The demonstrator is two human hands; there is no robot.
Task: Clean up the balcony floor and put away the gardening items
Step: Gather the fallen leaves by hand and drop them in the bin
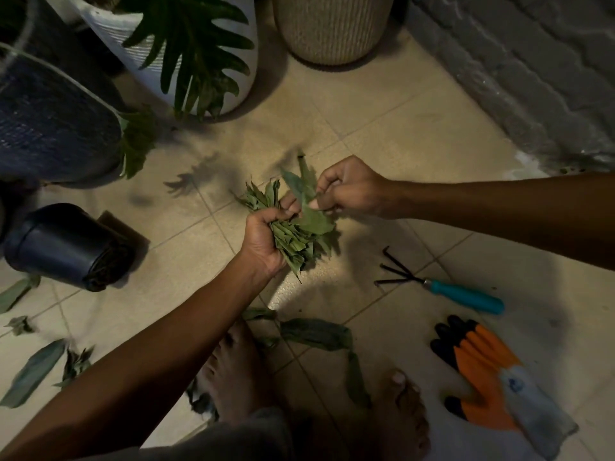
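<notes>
Above beige floor tiles [382, 128], left hand [263, 241] grips leaf bunch [299, 234]; right hand [346, 191] pinches it

No legible txt or labels anywhere.

The floor [382, 134] is pale matt tile with thin grout lines, and the wall [519, 71] along its right edge is rough painted brick. The hand rake [442, 287] has dark metal tines and a smooth teal plastic handle; the glove [492, 387] near the floor's lower right corner is grey knitted cloth with an orange and black rubbery coating. The tipped black pot [66, 244] is smooth, slightly glossy plastic, the beige planter [332, 28] finely ribbed and matt, and the bunched leaves [296, 234] dry, dull and creased.
</notes>
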